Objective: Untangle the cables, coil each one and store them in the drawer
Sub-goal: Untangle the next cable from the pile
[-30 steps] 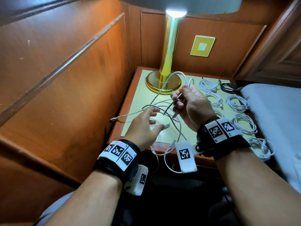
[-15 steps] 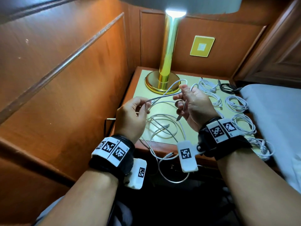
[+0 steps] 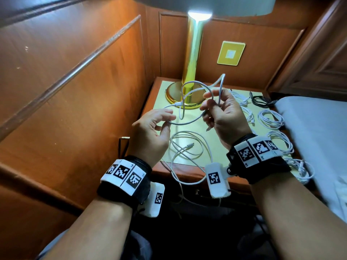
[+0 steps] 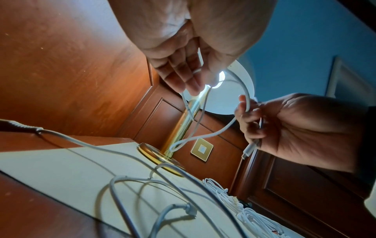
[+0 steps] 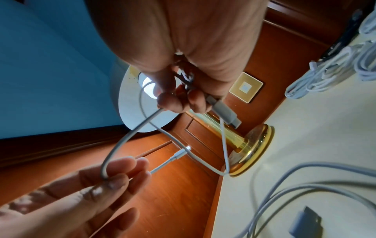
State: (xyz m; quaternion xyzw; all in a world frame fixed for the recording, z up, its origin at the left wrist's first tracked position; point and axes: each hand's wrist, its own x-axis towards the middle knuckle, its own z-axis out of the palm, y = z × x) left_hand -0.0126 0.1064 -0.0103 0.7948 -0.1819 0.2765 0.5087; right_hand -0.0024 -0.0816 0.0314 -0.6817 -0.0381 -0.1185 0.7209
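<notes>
Above the nightstand I hold a white cable between both hands. My left hand pinches a bend of it between thumb and fingertips. My right hand grips a loop of the cable, and the cable's USB plug sticks out below its fingers. The small connector hangs free near my left hand. A second loose white cable lies on the top and droops over the front edge.
A brass lamp stands at the back left of the nightstand. Several coiled white cables and a black coil lie along the right side. A bed adjoins on the right, and a wood-panelled wall closes the left.
My left hand, open a second ago, closed on the white cable. Both hands rose, and the cable now arches in a wider loop in front of the lamp.
</notes>
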